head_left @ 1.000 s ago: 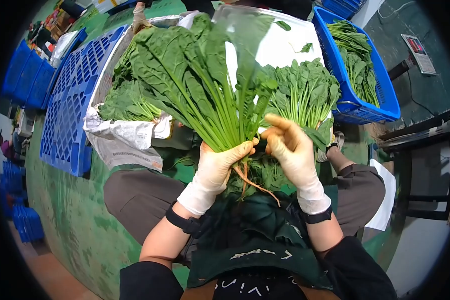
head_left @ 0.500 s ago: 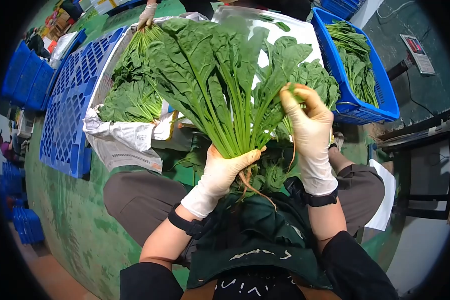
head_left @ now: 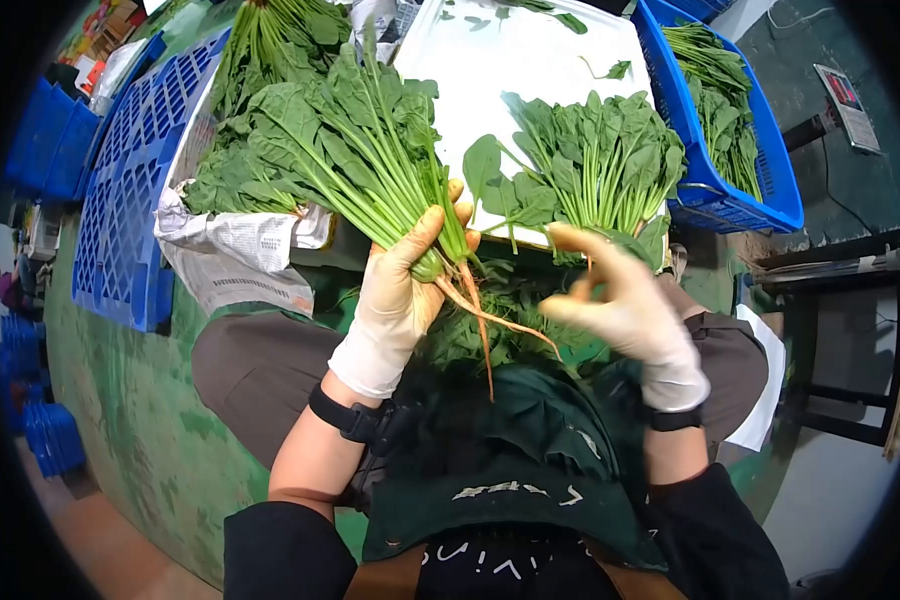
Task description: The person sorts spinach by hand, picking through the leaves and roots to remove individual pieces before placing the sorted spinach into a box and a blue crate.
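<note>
My gloved left hand grips a bunch of spinach just above the roots. Its leaves fan up and to the left, while long pinkish roots trail down to the right. To the right, my gloved right hand is slightly blurred, with thumb and fingers apart and nothing visible between them. Just beyond it, another spinach pile rests on a white board, leaves pointing away from me. Loose greens lie below my hands, above my dark green apron.
At the left, a container lined with printed paper holds more spinach, beside a blue plastic pallet. A blue crate with spinach stands at the right, near a scale display. Leaf scraps dot the board.
My left hand has moved left, tilting the bunch leftward. My right hand has let go of a leaf, dropped lower and opened. Another person's gloved hand has left the view at the top.
</note>
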